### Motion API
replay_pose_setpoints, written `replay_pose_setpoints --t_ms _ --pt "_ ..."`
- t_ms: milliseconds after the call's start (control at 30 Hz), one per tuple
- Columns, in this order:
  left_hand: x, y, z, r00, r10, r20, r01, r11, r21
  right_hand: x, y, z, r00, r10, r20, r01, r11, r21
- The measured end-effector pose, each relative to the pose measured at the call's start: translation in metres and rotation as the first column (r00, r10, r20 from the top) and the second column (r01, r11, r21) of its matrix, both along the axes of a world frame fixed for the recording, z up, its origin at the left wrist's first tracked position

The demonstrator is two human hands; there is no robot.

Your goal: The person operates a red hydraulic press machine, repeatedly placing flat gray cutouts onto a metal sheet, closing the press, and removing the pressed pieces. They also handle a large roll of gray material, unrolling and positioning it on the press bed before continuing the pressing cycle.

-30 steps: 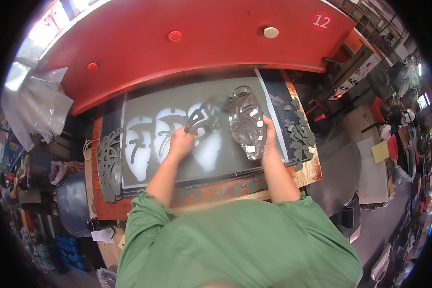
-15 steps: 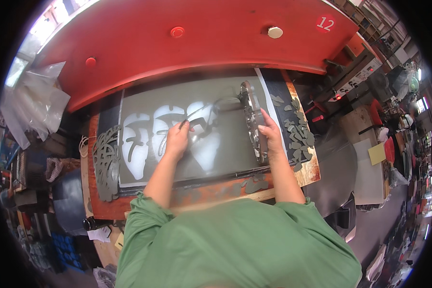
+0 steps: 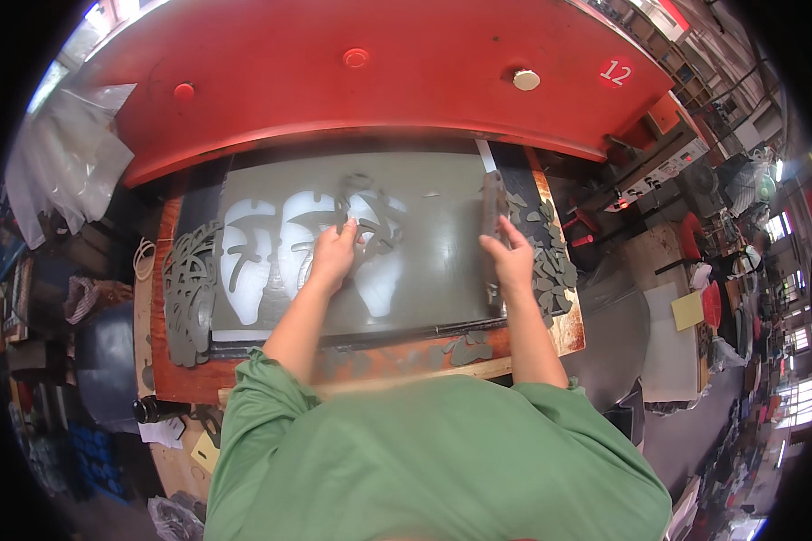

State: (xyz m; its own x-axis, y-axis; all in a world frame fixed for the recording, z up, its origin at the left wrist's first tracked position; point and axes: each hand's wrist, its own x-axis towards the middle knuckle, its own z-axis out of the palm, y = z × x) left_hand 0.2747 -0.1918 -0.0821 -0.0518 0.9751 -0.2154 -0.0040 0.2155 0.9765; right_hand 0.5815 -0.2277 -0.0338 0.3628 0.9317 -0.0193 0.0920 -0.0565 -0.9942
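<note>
A grey sheet (image 3: 442, 261) lies on the work table, with several shaped cut-outs showing white beneath. My left hand (image 3: 334, 257) is closed on a thin grey cut-out piece (image 3: 383, 230), blurred by motion, above the right-hand cut-out. My right hand (image 3: 512, 261) grips a dark cutting die (image 3: 493, 203) held on edge at the sheet's right side. Curved grey cut pieces (image 3: 189, 288) are piled left of the sheet. Small grey scraps (image 3: 555, 270) lie just beyond my right hand.
A red machine beam (image 3: 406, 81) with knobs spans the far side. More grey scraps (image 3: 467, 348) sit along the near wooden edge. Clear plastic sheeting (image 3: 68, 162) hangs at the left. A control panel (image 3: 668, 171) stands at the right.
The grey piece in my left hand has swung away from the die, leftward over the cut-outs. My right hand has turned the die more edge-on, close to the sheet's right side.
</note>
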Motion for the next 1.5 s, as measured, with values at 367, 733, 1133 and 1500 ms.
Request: replay_pose_setpoints --t_ms 367,733,1133,1500 --pt "-0.004 -0.011 0.044 0.922 -0.058 -0.382 0.112 0.986 0.120 -0.044 -0.004 0.005 0.309 0.225 0.924 0.163 0.945 -0.285" --pt "-0.060 0.062 0.069 0.755 -0.266 -0.599 0.400 0.911 0.100 -0.042 0.000 0.001 0.338 0.245 0.909 0.145 0.940 -0.308" --pt "-0.309 0.014 0.176 0.927 0.198 -0.320 -0.073 0.928 0.364 -0.048 0.000 0.006 0.386 0.186 0.904 0.203 0.938 -0.280" --pt "-0.218 -0.101 0.027 0.915 0.121 -0.384 -0.253 0.915 -0.314 -0.041 0.006 0.030 0.610 0.093 0.787 0.174 0.953 -0.248"
